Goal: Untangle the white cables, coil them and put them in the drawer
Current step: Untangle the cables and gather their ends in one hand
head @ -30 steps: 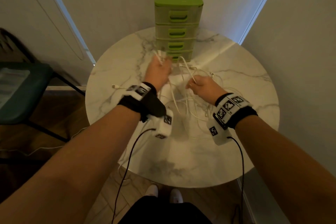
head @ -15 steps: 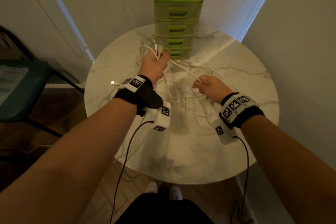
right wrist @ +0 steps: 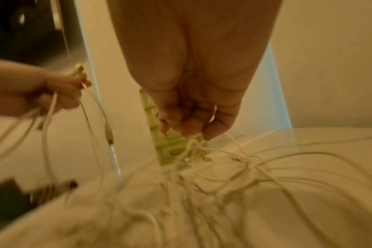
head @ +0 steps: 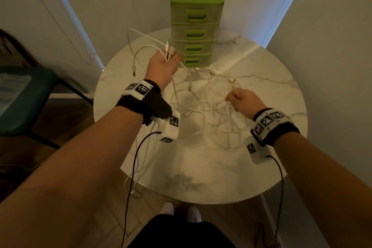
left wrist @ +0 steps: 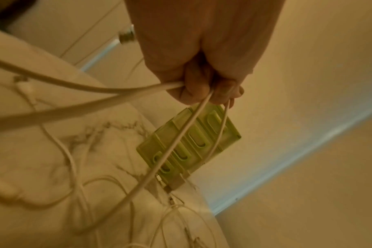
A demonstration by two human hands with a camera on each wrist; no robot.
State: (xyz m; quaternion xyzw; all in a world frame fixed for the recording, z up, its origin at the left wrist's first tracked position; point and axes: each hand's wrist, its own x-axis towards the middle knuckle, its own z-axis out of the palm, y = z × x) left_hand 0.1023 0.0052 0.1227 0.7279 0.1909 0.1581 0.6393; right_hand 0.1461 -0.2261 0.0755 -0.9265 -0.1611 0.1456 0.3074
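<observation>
cables [left wrist: 176, 139] across drawer fronts [left wrist: 193, 142]

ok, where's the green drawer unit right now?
In the head view the green drawer unit stands upright at the far edge of the round marble table, against the wall, just beyond the left hand gripping the white cables.

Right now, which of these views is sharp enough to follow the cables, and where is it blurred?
Head view: dim but sharp; the white cables read clearly on the marble table. Left wrist view: warm cast, near strands soft, left hand and green drawer unit fairly clear. Right wrist view: heavy motion blur below the right hand.
</observation>
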